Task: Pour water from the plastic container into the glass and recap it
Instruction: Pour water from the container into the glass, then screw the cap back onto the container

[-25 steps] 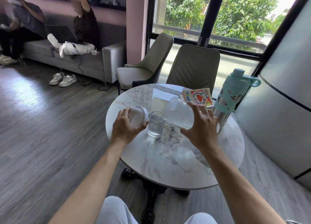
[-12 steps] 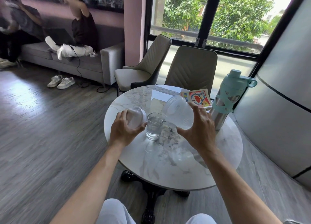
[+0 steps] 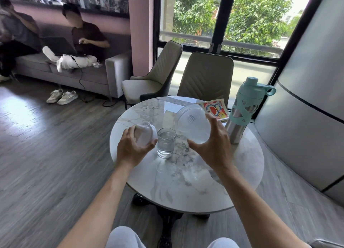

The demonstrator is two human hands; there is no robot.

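The right hand [image 3: 214, 147] has its grip spread wide around the clear container [image 3: 191, 124], thumb on the near side and fingers [image 3: 212, 120] curled over the far right side. The container is tipped, its base turned up and away from the person, its mouth lowered toward the left of the grip; a little water sits in its low part. The mouth itself is too clear to pick out, so I cannot tell whether it touches anything.

Just left of that grip stands the glass [image 3: 166, 142], upright on the worktop [image 3: 186, 182] and partly filled with water. It sits between the two hands, close to both but held by neither.

The left hand [image 3: 133, 148] is on the other side of the glass, its grip closed loosely on a white cap [image 3: 146, 135], thumb underneath and fingers behind. The cap pokes out of the top of the grip, toward the glass, and is held above the worktop.

Beyond the right grip and to its right stands a steel bottle [image 3: 243, 113] with a teal sleeve and lid, upright, near the back of the hand but apart from it. Past the container, at the far edge of the worktop, a colourful booklet [image 3: 216, 111] lies flat, with a pale sheet [image 3: 171, 106] to its left.
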